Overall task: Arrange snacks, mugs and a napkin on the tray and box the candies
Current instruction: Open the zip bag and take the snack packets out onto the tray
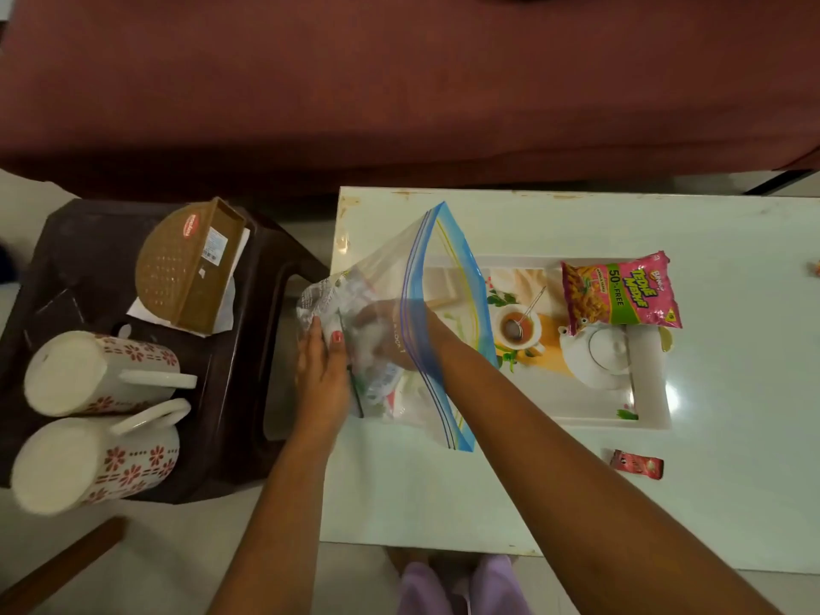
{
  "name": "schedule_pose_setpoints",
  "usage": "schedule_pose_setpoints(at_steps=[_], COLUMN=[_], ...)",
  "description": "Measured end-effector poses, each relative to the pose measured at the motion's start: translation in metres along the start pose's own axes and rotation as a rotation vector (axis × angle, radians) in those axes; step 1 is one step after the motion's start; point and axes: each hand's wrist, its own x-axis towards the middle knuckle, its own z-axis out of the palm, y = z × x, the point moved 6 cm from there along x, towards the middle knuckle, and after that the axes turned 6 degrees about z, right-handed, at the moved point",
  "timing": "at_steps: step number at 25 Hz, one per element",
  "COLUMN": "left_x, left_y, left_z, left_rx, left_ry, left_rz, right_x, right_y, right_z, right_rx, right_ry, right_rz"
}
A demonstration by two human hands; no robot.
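A clear zip bag point(390, 277) with a blue rim stands open at the white table's left edge, holding several wrapped snacks. My left hand point(321, 370) grips the bag's closed end from outside. My right hand point(381, 324) is reached inside the bag through its mouth; whether it holds anything is blurred by the plastic. A white tray point(652, 406) with a tea picture lies on the table, partly under the bag. A pink snack packet point(619, 290) rests on the tray's far right corner. A small red candy point(636, 464) lies on the table in front of the tray.
A dark brown stool point(88, 241) stands left of the white table point(732, 481). On it lie two white mugs with red flowers point(102, 375) point(93, 459), on their sides, and a brown plastic box point(191, 264) over a white napkin point(146, 312). A maroon sofa point(355, 82) runs behind.
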Motion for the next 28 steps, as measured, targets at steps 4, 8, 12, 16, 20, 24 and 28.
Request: schedule_pose_setpoints(at_steps=[4,8,12,16,20,24,28], left_x=[-0.006,-0.025,-0.057,-0.092,-0.096,-0.074,-0.060], left_y=[0.016,0.058,0.129,0.189,0.199,0.185,0.136], left_z=[-0.001,0.009,0.029,0.084,0.141,0.170,0.220], left_rx=[-0.028,-0.076,-0.156,0.204,0.423,-0.005,-0.324], left_ry=[0.009,0.024,0.060,-0.246,-0.393,-0.382,-0.482], left_rz=[0.070,0.189,0.511,0.860,0.872,0.606,0.114], right_x=[-0.023,-0.077,-0.140,-0.167,-0.179,-0.186,-0.178], right_y=[-0.001,0.007,0.067,0.123,0.165,0.201,0.228], right_z=[-0.045,-0.105,-0.161,-0.170,-0.177,-0.185,-0.183], right_rx=[-0.029,0.187,0.675,1.137,1.273,1.160,0.955], right_ry=[0.153,0.318,0.512,0.433,0.509,0.453,0.434], right_rz=[-0.024,-0.053,0.056,0.204,0.325,0.408,0.355])
